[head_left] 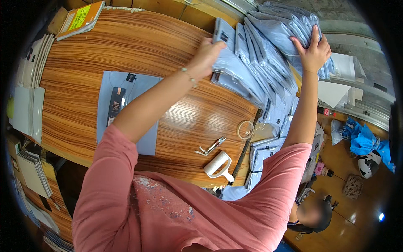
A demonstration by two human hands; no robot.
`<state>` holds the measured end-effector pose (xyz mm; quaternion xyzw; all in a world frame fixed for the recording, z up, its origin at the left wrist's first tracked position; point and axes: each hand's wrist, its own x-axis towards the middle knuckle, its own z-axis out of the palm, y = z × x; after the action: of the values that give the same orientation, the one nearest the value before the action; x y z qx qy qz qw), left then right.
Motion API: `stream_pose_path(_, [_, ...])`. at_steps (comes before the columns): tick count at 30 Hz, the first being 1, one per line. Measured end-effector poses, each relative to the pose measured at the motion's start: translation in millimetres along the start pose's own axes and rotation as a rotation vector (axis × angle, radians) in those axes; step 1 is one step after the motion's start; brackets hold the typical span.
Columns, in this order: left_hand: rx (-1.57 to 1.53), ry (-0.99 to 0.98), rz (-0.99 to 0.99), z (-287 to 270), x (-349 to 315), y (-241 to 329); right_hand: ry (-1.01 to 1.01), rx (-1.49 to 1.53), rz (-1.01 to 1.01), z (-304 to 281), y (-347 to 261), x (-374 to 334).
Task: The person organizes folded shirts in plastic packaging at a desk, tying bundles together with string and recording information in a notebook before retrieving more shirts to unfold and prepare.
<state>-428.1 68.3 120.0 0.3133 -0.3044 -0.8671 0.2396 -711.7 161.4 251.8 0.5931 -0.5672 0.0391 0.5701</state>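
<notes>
At the table's far right edge, my left hand (205, 54) is closed on the near-left edge of a folded light-blue garment in a clear plastic bag (228, 56). Several more bagged garments (260, 54) lean in a fanned row to its right. My right hand (314, 52) rests with fingers spread on a taller pile of bagged blue garments (289, 25). One flat bagged blue garment (145, 138) with a dark hang tag (115, 103) lies on the table, partly hidden behind my left forearm.
On the wooden table (180, 113) lie a white lint roller (218, 164), small metal snips (215, 145) and a tape ring (245, 129). Folded blue garments (264, 155) sit beyond the right edge. An orange booklet (82, 19) lies far left. Another person (310, 216) is at lower right.
</notes>
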Motion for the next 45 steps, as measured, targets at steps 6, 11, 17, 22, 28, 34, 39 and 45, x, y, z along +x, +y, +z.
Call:
stream_pose_path(6, [0.249,0.001,0.099,-110,-38,70,0.012,0.021,-0.004,-2,-2,3])
stream_pose_path(11, [0.528,0.097,0.071,-226,-33,114,-0.024,-0.013,-0.015,-3,-3,9])
stream_pose_path(17, [1.795,0.342,0.581,-211,-33,112,-0.008,0.004,0.001,-1,1,2])
stream_pose_path(22, [0.894,-0.43,0.393,-38,-20,43,-0.004,0.016,0.015,1,-3,2])
stream_pose_path(28, [1.249,-0.29,0.362,27,43,-5,-0.055,0.028,0.019,-11,-11,9])
stream_pose_path(34, [0.83,-0.319,0.186,-14,46,16,-0.038,-0.001,0.011,-8,-14,12])
stream_pose_path(39, [0.513,-0.232,0.155,-92,1,59,-0.026,0.016,0.002,-8,-4,5])
stream_pose_path(45, [0.811,0.124,0.104,-198,-59,127,-0.044,-0.006,0.013,-7,-7,9])
